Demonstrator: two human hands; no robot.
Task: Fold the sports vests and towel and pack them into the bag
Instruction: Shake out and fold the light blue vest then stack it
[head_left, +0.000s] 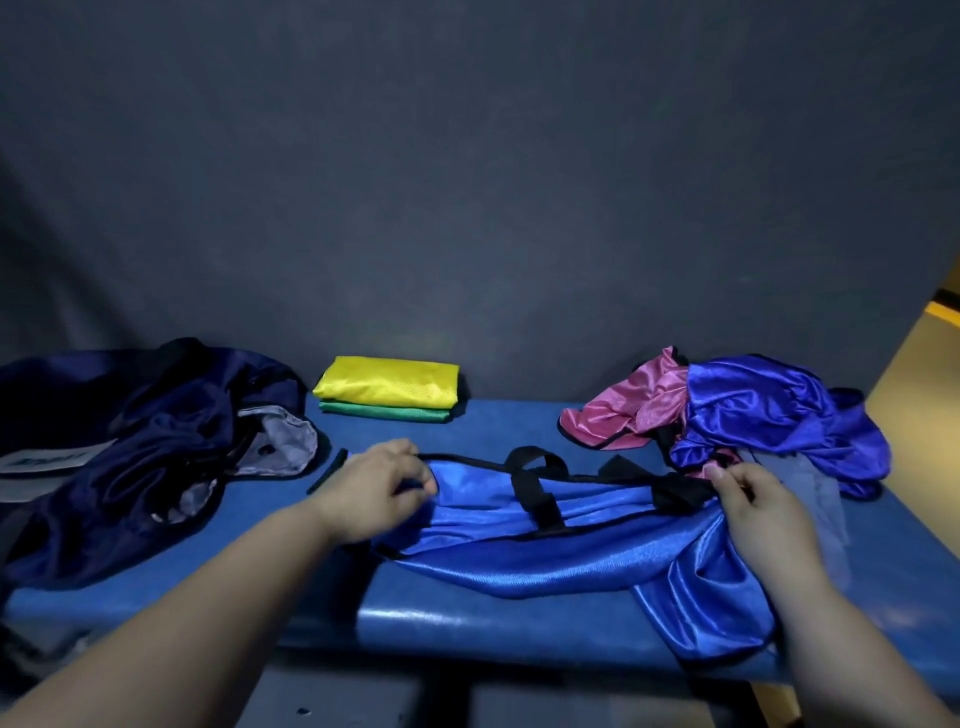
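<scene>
A shiny blue vest (545, 551) with black trim lies spread across the middle of a blue desk (493, 623). The left hand (379, 488) pinches its 9 o'clock edge and the right hand (758, 509) grips its 3 o'clock end. At 12 o'clock a folded yellow vest (387, 382) sits on a folded green vest (384, 411). A navy bag (130, 447) slumps open at 9 o'clock. A pink vest (623, 410) and a purple vest (769, 421) lie heaped together at 2 o'clock.
</scene>
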